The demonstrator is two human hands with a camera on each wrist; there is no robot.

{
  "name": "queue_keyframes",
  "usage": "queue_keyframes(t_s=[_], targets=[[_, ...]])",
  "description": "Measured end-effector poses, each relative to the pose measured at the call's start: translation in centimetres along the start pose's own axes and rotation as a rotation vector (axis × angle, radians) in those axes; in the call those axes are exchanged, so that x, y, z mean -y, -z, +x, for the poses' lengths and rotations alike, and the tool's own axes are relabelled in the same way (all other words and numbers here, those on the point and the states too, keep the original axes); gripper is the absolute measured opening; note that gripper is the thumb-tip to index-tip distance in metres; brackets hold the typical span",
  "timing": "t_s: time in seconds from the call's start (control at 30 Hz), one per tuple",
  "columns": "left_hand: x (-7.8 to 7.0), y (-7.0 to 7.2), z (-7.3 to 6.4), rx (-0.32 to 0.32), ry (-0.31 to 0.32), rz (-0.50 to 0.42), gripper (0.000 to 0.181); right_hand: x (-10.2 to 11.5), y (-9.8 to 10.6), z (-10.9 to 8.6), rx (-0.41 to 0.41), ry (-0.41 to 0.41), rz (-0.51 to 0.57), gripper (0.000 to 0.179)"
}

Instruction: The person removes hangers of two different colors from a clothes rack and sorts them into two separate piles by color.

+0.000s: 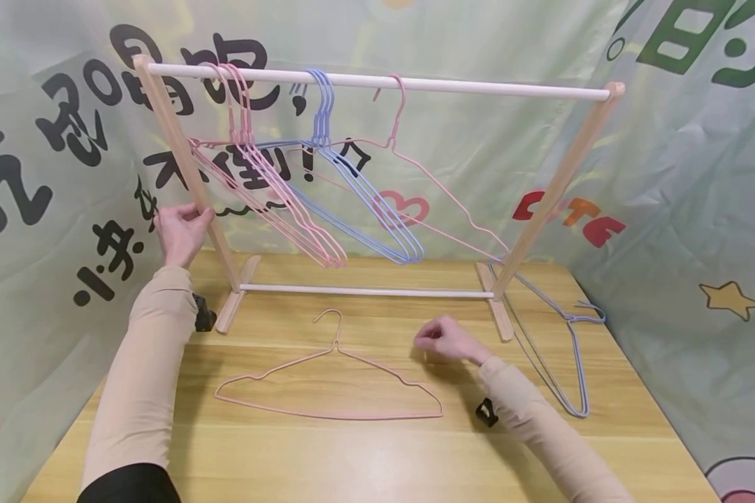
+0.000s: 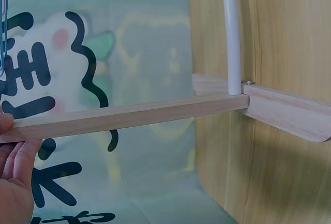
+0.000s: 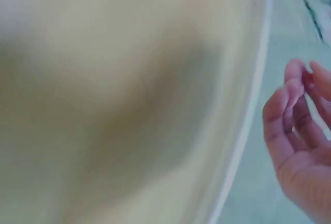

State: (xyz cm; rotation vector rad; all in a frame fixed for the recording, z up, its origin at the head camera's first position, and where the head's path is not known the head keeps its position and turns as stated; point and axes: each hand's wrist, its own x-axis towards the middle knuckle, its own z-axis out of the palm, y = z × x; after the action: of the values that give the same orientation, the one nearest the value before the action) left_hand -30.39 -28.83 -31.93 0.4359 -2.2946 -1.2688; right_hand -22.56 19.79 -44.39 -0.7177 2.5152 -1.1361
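Observation:
My left hand [image 1: 181, 230] grips the left wooden post [image 2: 139, 115] of a clothes rack, thumb on one side and fingers on the other. Low over the table, my right hand [image 1: 448, 340] holds nothing; in the right wrist view its fingers [image 3: 276, 110] are loosely curled toward the thumb. Between the hands, a pink wire clothes hanger [image 1: 377, 361] lies flat, its hook toward the rack. Several pink hangers [image 1: 270, 171] hang at the left of the white top rail [image 1: 465, 85], several blue hangers [image 1: 358, 181] near its middle, and a single pink hanger [image 1: 437, 183] farther right.
A blue hanger [image 1: 577, 356] lies at the table's right, beside the rack's right foot [image 1: 494, 304]. A white lower bar [image 1: 365, 290] joins the feet. A printed cloth backdrop [image 1: 686, 209] borders the wooden table [image 1: 327, 461] behind and at both sides.

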Motion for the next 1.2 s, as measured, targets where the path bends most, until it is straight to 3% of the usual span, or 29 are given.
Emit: queue_keyframes(t_s=[0.17,0.33,0.43,0.6,0.7,0.87,1.2], targets=[[0.1,0.0,0.0,0.009,0.010,-0.015,0.041,-1.1,6.4,-0.3,-0.174,-0.030,0.273,0.031],[0.3,0.2,0.0,0.005,0.012,-0.029,0.040,0.7,10.8,0.0,-0.323,0.057,0.495,0.023],[0.4,0.2,0.1,-0.001,0.009,-0.038,0.040,2.8,12.7,0.1,-0.330,0.138,0.678,0.022],[0.4,0.1,0.1,0.005,0.006,-0.024,0.040,5.5,14.9,0.2,-0.245,0.266,0.903,0.034],[0.2,0.0,0.0,0.001,0.001,-0.026,0.039,6.5,15.7,0.3,-0.197,0.308,0.904,0.039],[0.1,0.0,-0.1,-0.009,-0.011,-0.030,0.039,7.4,16.3,0.4,-0.124,0.340,0.816,0.028],[0.2,0.3,-0.1,-0.016,-0.060,-0.065,0.036,8.0,16.6,0.6,-0.031,0.317,0.678,0.026]])
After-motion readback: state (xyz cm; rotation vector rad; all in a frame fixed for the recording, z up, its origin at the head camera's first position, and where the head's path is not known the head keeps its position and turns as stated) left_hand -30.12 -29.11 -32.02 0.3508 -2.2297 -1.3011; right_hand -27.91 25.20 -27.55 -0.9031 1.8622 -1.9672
